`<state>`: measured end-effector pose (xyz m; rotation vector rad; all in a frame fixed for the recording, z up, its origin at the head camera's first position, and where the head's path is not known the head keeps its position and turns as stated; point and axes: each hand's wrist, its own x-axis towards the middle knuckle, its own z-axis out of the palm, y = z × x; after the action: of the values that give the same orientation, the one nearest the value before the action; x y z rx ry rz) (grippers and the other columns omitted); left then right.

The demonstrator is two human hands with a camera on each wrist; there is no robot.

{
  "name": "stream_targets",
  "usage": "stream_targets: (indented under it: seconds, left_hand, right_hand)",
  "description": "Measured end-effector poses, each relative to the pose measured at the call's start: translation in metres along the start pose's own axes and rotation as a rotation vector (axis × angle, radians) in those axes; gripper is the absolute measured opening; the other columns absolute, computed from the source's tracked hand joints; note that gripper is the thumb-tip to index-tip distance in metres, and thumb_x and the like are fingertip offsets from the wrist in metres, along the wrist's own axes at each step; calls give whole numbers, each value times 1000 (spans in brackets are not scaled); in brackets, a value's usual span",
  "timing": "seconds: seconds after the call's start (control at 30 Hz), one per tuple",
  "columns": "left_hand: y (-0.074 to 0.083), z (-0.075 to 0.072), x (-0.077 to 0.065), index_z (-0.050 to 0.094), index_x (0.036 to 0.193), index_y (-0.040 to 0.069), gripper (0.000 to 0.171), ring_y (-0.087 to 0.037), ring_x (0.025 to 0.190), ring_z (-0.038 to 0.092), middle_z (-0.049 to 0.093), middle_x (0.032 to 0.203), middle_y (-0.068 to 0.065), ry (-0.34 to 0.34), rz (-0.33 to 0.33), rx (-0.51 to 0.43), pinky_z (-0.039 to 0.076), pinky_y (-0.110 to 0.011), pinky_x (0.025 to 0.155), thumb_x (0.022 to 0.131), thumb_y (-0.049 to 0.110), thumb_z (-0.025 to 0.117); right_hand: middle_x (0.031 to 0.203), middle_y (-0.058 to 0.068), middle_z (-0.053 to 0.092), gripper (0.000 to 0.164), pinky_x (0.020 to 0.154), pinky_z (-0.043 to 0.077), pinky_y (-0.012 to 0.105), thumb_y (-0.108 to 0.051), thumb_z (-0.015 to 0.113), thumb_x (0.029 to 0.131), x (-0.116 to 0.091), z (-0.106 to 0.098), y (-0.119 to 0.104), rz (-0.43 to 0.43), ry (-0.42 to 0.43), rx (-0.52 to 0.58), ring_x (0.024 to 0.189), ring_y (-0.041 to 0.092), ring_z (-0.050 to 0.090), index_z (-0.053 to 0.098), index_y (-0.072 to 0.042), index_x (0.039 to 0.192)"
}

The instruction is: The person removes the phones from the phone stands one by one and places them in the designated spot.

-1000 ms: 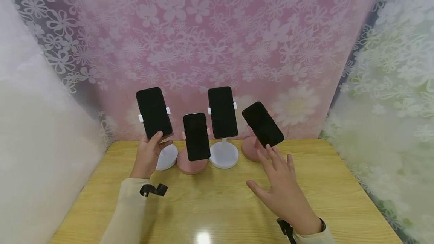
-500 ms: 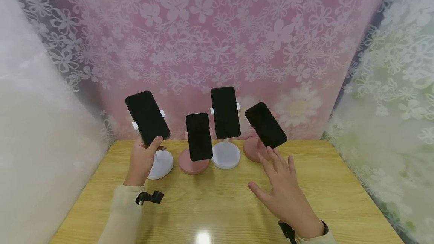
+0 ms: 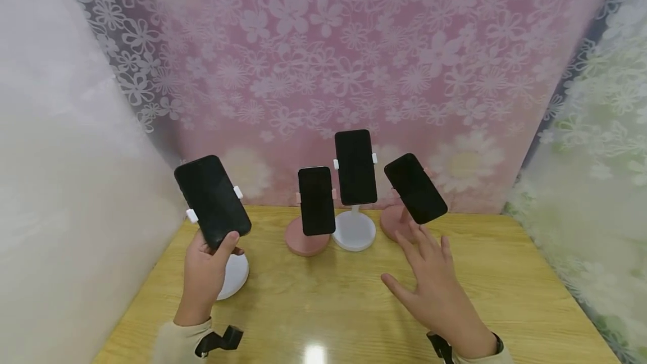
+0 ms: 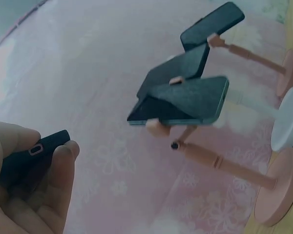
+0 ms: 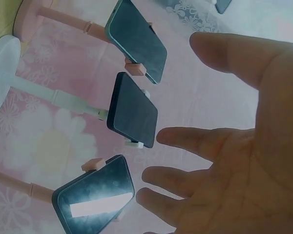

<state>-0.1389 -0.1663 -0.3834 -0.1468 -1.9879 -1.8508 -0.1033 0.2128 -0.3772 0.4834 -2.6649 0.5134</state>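
My left hand grips the bottom end of the leftmost black phone, thumb on its front. White clamps hold that phone on a stand with a round white base, partly hidden behind the hand. In the left wrist view the phone's end, with its port, shows between thumb and fingers. My right hand is spread with nothing in it. Its fingertips are near the lower end of the tilted rightmost phone; whether they touch it I cannot tell. That phone sits in a pink stand.
Between the hands, a phone stands on a pink-based stand, beside a taller phone on a white-based stand. The wooden table meets a pink flowered backdrop behind, with pale curtains at both sides.
My left hand has drawn the leftmost phone and its white stand nearer and to the left, away from the other stands, and the phone leans more. The right hand stays spread; the view has shifted.
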Motion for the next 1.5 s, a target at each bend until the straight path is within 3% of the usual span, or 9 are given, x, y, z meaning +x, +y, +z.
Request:
stream_targets:
  seconds: [0.2, 0.33, 0.6, 0.8, 1.03, 1.23, 1.33, 1.5]
  left_hand:
    - [17, 21, -25, 55, 113, -3, 24, -20, 70, 65, 63, 96, -7, -57, 37, -59, 54, -29, 68, 91, 4, 62]
    - [24, 43, -44, 56, 110, -3, 21, -20, 69, 64, 62, 93, -7, -108, 48, -118, 55, -33, 66, 91, 0, 61]
    - [27, 101, -71, 57, 112, 4, 23, -22, 73, 64, 63, 89, -12, -335, 195, -205, 55, -34, 67, 90, -5, 58]
    - [24, 128, -83, 57, 108, 3, 24, -15, 74, 61, 60, 86, -15, -447, 250, -287, 54, -32, 68, 88, -11, 57]
    - [18, 136, -80, 56, 117, 3, 28, -12, 77, 62, 60, 94, -18, -583, 160, -359, 55, -35, 71, 91, -8, 54]
    - [14, 138, -78, 55, 118, 2, 27, -22, 73, 64, 60, 94, -20, -657, 158, -365, 55, -37, 71, 92, -6, 54]
    - [15, 137, -78, 53, 121, 2, 26, -23, 76, 65, 60, 97, -23, -685, 143, -385, 56, -39, 71, 95, -2, 52]
    - [19, 139, -77, 47, 129, -1, 31, -13, 87, 63, 57, 108, -26, -750, 111, -424, 56, -42, 72, 98, 2, 49]
  right_hand:
    - [150, 18, 29, 77, 111, -3, 60, -44, 71, 83, 4, -2, 1, -12, 12, 16, 137, 42, 23, 40, -8, 143]
    - [150, 14, 30, 79, 111, -6, 58, -49, 68, 83, 4, -4, -1, -7, -8, 26, 139, 38, 22, 37, -11, 145]
    - [151, 18, 26, 83, 111, -7, 58, -47, 71, 81, -3, -10, 2, 24, -15, -28, 136, 41, 23, 35, -10, 146]
    - [151, 19, 27, 88, 112, -3, 57, -40, 75, 79, -6, -18, 6, 1, 48, -48, 135, 41, 26, 30, -10, 148]
    - [150, 19, 29, 87, 113, 1, 56, -38, 74, 80, -2, -19, 3, 5, 70, -10, 134, 40, 27, 29, -13, 149]
    - [150, 13, 32, 80, 114, 6, 55, -35, 72, 84, -1, -21, -2, 10, 5, 75, 135, 37, 29, 31, -14, 149]
    - [147, 9, 38, 75, 112, 15, 56, -33, 70, 85, -3, -23, -2, 9, -23, 117, 135, 34, 32, 33, -15, 148]
    - [142, 0, 44, 73, 101, 36, 57, -33, 70, 85, -7, -28, -1, -11, -16, 148, 130, 26, 39, 33, -24, 147]
